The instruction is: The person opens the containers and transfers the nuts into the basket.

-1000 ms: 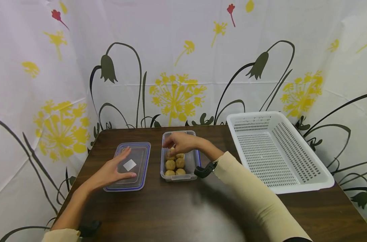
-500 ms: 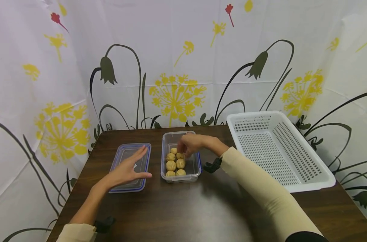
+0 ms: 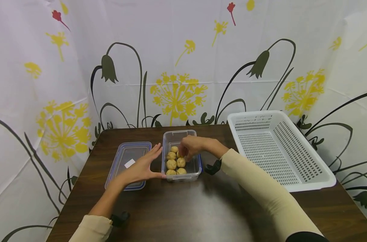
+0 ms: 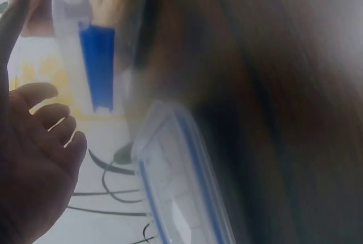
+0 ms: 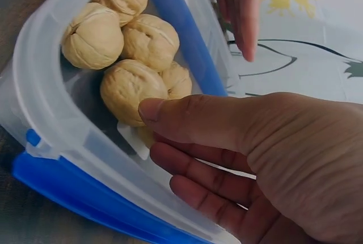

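Observation:
A clear plastic food container (image 3: 171, 136) stands mid-table, holding several tan, ridged walnuts (image 3: 171, 164). My right hand (image 3: 192, 147) reaches down inside it from the right. In the right wrist view, the thumb and curled fingers of the right hand (image 5: 227, 153) close on a walnut (image 5: 133, 91); the index finger is mostly hidden behind the thumb. My left hand (image 3: 141, 169) is spread at the container's left side, its thumb tip right at the near left corner and its fingers straight. The container's blue side clip (image 4: 97, 65) hangs down in the left wrist view.
The container's clear lid (image 3: 130, 153), blue-edged with a white label, lies left of it, partly under the left hand and forearm. A white perforated basket (image 3: 263, 151) stands to the right on the dark wooden table (image 3: 183, 208). A flowered cloth (image 3: 171, 50) hangs behind.
My left hand has moved right, from over the lid to the container's left side. The right hand has shifted right and slightly toward me inside the container, uncovering more walnuts.

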`<state>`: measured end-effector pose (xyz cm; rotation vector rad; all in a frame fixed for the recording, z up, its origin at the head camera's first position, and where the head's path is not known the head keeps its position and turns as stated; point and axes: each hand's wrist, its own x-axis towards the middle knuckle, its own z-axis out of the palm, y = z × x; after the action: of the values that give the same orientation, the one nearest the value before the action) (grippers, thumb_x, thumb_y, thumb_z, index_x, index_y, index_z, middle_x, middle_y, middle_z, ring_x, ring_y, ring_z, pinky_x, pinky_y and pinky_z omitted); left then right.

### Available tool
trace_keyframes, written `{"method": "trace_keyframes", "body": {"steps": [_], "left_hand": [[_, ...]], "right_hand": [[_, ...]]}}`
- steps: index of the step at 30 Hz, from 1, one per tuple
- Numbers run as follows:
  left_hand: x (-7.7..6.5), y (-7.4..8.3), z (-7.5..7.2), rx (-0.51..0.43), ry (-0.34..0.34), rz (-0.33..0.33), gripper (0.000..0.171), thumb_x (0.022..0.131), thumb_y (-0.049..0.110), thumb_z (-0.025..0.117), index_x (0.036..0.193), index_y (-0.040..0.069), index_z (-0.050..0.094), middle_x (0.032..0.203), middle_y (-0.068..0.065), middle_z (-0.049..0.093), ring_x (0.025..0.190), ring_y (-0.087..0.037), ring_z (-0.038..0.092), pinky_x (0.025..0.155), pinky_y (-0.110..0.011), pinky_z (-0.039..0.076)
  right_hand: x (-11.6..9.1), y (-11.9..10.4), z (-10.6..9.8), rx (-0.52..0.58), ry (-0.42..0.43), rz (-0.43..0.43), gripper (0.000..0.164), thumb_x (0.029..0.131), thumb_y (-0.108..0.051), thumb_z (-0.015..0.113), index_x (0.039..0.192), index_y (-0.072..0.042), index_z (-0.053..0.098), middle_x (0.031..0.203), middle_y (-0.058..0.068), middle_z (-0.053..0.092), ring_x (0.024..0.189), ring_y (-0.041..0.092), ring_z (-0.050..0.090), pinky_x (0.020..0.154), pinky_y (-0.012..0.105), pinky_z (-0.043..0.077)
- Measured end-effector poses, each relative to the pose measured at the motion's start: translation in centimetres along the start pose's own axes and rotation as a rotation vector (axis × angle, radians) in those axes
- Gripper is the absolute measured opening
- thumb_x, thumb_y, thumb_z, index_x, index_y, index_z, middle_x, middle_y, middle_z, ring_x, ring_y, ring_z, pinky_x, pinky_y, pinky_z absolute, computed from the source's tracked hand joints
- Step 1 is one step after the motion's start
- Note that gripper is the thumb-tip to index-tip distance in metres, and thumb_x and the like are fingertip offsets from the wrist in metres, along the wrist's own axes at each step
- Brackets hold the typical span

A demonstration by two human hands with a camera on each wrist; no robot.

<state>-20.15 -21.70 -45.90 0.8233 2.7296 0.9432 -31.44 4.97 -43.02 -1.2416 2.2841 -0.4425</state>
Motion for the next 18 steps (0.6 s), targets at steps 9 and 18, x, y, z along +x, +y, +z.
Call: {"method": "trace_keyframes", "body": {"steps": [9, 18], "left_hand": [[0.6, -0.1, 0.9, -0.01, -0.021, -0.026, 0.115, 0.086, 0.041, 0.089, 0.164, -0.009, 0.021, 0.175, -0.026, 0.009, 0.161, -0.047, 0.01, 0.124, -0.069, 0.023], [1.1, 0.1, 0.8, 0.009, -0.052, -0.041, 0.124, 0.084, 0.045, 0.09, 0.165, -0.009, 0.013, 0.175, -0.027, 0.004, 0.162, -0.045, 0.005, 0.126, -0.067, 0.02]], "right_hand": [[0.5, -0.3, 0.8, -0.043, 0.0, 0.021, 0.034, 0.083, -0.004, 0.091, 0.115, -0.005, 0.08, 0.109, 0.006, 0.08, 0.099, 0.016, 0.075, 0.088, 0.024, 0.06], [1.2, -0.2, 1.5, -0.106, 0.018, -0.007, 0.034, 0.082, -0.014, 0.094, 0.113, -0.008, 0.082, 0.102, 0.001, 0.081, 0.09, 0.009, 0.073, 0.083, 0.023, 0.059]]}}
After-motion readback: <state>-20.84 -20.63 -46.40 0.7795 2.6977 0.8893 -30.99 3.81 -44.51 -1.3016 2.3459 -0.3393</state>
